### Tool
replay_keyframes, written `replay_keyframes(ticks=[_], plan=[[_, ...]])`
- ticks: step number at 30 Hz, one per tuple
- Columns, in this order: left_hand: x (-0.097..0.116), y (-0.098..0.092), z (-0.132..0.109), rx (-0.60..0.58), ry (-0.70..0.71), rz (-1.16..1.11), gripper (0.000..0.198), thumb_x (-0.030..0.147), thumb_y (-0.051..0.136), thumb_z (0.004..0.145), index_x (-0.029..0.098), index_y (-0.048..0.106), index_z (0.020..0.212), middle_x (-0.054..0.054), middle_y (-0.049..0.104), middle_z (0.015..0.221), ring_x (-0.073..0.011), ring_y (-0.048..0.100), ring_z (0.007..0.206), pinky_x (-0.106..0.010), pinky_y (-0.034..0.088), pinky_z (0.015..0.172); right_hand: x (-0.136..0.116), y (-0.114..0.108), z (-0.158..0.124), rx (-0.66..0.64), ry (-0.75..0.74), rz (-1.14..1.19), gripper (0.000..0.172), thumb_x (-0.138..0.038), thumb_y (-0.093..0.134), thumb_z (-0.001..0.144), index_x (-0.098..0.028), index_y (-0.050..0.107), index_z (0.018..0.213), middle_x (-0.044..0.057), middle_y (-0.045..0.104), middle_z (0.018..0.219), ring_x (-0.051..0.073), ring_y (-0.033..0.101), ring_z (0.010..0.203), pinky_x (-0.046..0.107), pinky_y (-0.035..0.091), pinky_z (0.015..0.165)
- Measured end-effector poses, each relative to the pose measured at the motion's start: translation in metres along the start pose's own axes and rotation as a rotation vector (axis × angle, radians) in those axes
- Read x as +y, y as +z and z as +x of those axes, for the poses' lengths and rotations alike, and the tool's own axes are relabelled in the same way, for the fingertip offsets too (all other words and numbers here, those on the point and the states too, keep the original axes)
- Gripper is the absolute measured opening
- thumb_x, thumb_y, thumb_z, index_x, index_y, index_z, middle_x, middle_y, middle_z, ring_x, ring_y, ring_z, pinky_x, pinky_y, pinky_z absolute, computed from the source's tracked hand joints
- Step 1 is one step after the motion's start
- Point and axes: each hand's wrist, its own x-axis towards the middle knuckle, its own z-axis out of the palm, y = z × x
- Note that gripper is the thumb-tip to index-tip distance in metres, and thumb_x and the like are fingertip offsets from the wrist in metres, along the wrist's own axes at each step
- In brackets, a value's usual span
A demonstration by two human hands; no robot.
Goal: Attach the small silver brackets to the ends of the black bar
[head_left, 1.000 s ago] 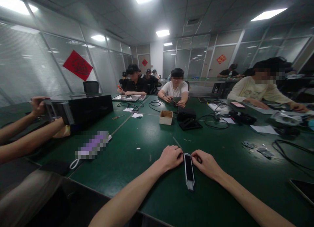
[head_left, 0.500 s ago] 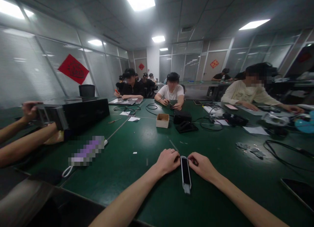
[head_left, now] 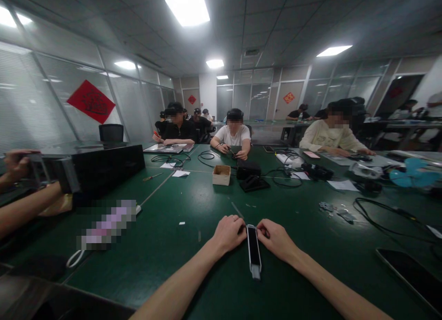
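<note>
So the biggest thing here is the green table [head_left: 179, 255], it fills pretty much the whole lower half. At about 9 o'clock there's a big black case [head_left: 107, 165] sitting on it, and a co-worker's arm [head_left: 24, 209] comes in from the left edge right by its near end. Over at 4 o'clock a dark phone [head_left: 410, 276] lies flat near the table edge, well apart from the hands. A black cable [head_left: 383, 218] loops across the table around 3 o'clock.

Now the actual action, low centre at roughly 6 o'clock: the left hand [head_left: 228, 232] and right hand [head_left: 276, 239] sit knuckles-up on the table, both with fingers curled in narrow, fingertips pinching the far end of a slim black device [head_left: 253, 248] from either side. The device lies flat on the tabletop between the two hands. Its long axis runs straight 12 to 6, so directly away from the wearer and back. The rounded end points to 12 and sits right between the fingertips, while the little grey tab end points to 6, toward the wearer, clear of both hands.

Further out at 12 o'clock there's a small cardboard box [head_left: 221, 175], open on top, well apart from the device. Some small metal bits [head_left: 336, 212] are scattered around 2 o'clock, too tiny to make out.
</note>
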Motion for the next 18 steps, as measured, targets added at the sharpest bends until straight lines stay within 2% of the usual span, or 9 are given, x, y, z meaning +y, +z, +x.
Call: replay_keyframes(ticks=[9,18], plan=[[-0.0051,-0.0060,-0.0010,-0.028,0.048,-0.027,0.014,0.023,0.049,0.089,0.019,0.061,0.092,-0.003,0.063,0.090,-0.0165,0.058,0.082,-0.027,0.044,0.073,0.0061,-0.0031,0.0001,0.002,-0.072,0.011,0.021,-0.031,0.044,0.090,-0.018,0.061,0.090,0.003,0.059,0.082,0.014,0.054,0.068,0.027,0.047,0.062],[-0.0077,-0.0032,0.0004,-0.051,0.081,-0.058,0.018,0.023,0.044,0.094,0.017,0.062,0.093,-0.003,0.062,0.091,-0.0155,0.057,0.085,-0.026,0.045,0.078,0.0068,-0.0033,-0.0001,0.007,-0.101,0.008,0.022,-0.032,0.043,0.092,-0.017,0.060,0.089,0.003,0.058,0.084,0.014,0.054,0.071,0.027,0.046,0.064]])
